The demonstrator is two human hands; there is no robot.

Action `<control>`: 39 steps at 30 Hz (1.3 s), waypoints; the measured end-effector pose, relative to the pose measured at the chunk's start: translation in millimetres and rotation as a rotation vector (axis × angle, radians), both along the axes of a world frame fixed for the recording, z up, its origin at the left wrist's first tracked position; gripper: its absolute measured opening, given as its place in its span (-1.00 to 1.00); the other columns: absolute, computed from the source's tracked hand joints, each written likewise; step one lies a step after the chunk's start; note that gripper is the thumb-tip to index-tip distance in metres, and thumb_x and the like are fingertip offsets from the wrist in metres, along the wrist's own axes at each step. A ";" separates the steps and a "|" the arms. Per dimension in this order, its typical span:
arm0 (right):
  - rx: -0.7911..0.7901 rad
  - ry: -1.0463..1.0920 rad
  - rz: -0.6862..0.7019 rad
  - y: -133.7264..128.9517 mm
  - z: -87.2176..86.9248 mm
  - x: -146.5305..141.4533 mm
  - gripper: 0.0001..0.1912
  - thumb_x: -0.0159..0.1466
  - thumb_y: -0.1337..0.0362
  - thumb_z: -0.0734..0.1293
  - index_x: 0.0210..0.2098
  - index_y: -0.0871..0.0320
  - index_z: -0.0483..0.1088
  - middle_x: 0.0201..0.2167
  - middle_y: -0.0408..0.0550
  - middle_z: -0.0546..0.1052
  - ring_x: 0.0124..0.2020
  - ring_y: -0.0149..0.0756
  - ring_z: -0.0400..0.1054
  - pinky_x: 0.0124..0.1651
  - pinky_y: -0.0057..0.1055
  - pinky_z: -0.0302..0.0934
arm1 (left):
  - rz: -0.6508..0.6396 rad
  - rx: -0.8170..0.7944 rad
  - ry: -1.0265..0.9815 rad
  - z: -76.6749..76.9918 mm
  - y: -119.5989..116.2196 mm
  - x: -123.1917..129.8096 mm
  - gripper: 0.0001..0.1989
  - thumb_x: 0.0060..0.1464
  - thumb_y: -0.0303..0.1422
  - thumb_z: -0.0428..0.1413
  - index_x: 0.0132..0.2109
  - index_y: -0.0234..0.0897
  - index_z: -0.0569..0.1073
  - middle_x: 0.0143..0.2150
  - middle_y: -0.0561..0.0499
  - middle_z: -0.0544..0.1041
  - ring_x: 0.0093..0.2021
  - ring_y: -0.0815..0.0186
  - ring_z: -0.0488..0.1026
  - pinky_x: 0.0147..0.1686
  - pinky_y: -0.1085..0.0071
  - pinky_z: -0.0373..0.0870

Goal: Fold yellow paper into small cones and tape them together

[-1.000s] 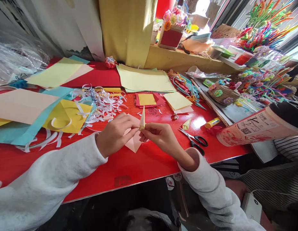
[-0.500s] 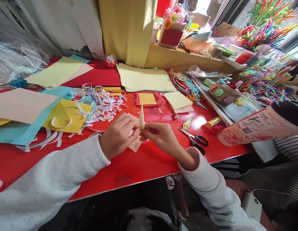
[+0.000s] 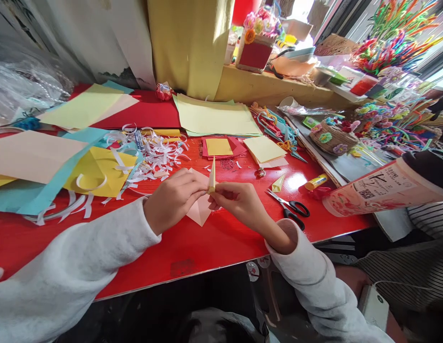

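A small pale-yellow folded paper piece [image 3: 212, 177] stands upright between my hands, narrowing to a point at the top. My right hand [image 3: 239, 201] pinches its lower end between thumb and forefinger. From the other side, my left hand [image 3: 174, 199] has its thumb and fingertips closed at the paper's lower left edge. Beneath them a pale-pink paper sheet [image 3: 200, 212] with a crease lies on the red table [image 3: 221, 252]. Another folded yellow paper piece [image 3: 278, 183] rests to the right, just beyond the scissors [image 3: 287, 207], which have black handles.
White paper strips [image 3: 160, 155] and coloured sheets [image 3: 35, 152] cover the left side. Behind my hands lie yellow paper stacks [image 3: 217, 116] and a small bell [image 3: 260, 172]. A glue stick [image 3: 316, 181] and a large pink cup [image 3: 386, 186] with a black lid are at the right.
My left hand has shifted slightly left, its fingers straighter at the folded paper's edge. The paper now leans a little further right. My right hand has hardly moved.
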State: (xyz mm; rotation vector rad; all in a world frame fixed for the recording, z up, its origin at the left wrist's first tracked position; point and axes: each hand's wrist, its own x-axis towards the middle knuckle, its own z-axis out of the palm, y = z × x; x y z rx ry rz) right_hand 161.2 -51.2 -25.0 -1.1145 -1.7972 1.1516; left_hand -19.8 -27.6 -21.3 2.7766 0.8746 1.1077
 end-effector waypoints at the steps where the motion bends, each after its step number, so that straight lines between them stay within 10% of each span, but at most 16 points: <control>1: 0.008 -0.013 0.001 0.0 0.1 -0.1 -0.85 0.19 0.33 0.21 -0.39 0.22 0.39 -0.48 -0.09 0.50 -0.43 -0.38 0.46 -0.34 -0.48 0.35 | 0.001 -0.004 -0.001 -0.3 -0.2 0.1 -0.85 0.11 -0.49 -0.01 -0.27 -0.33 0.46 -0.36 0.00 0.50 -0.33 0.34 0.35 -0.29 0.41 0.36; 26: 0.015 -0.052 0.017 0.7 2.5 -0.3 -0.87 0.20 0.34 0.20 -0.40 0.23 0.36 -0.47 -0.07 0.49 -0.43 -0.38 0.47 -0.38 -0.51 0.33 | 0.046 -0.142 -0.015 0.4 2.5 -1.4 -0.83 0.06 -0.46 0.01 -0.32 -0.31 0.51 -0.37 0.01 0.54 -0.32 0.32 0.41 -0.28 0.40 0.36; 39: 0.320 -0.336 -0.022 -0.4 -4.7 -3.7 -0.84 0.19 0.43 0.18 -0.36 0.24 0.40 -0.46 -0.04 0.51 -0.46 -0.43 0.39 -0.37 -0.52 0.24 | 0.031 -0.158 -0.003 -6.5 3.5 0.5 -0.83 0.08 -0.47 0.01 -0.32 -0.34 0.51 -0.39 -0.01 0.53 -0.33 0.33 0.41 -0.28 0.42 0.35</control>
